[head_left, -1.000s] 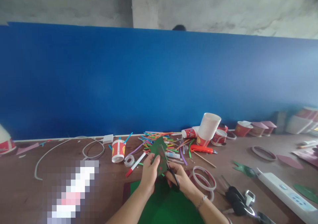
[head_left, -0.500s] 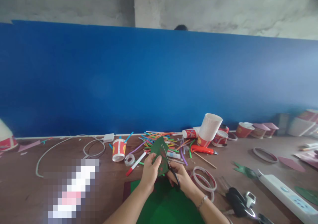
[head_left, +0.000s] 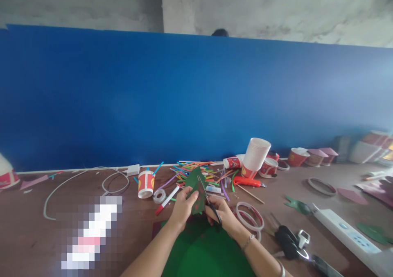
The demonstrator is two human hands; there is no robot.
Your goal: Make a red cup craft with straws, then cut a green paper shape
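My left hand (head_left: 185,206) pinches a piece of dark green paper (head_left: 196,181) between thumb and fingers, holding it upright above the table. In my right hand (head_left: 221,213) is a pair of black-handled scissors (head_left: 215,211), its fingers wrapped round the handles. The scissor blades point up and away, lying against the right side of the green paper; whether they are cutting at this instant I cannot tell. Below both hands lies a large green sheet (head_left: 205,254), partly hidden by my forearms.
Beyond my hands lies a heap of colourful straws (head_left: 211,171). A red and white paper cup (head_left: 146,184), clear tape roll (head_left: 159,196), red-capped marker (head_left: 167,200), stacked cups (head_left: 257,156), orange cutter (head_left: 248,181), tape rings (head_left: 250,216), keys (head_left: 290,242) and power strip (head_left: 346,232) surround them. A blue partition (head_left: 184,101) stands behind.
The view has shifted slightly, so things on the right appear a little further left. Both hands keep their hold on the paper and the scissors, with hardly any other movement.
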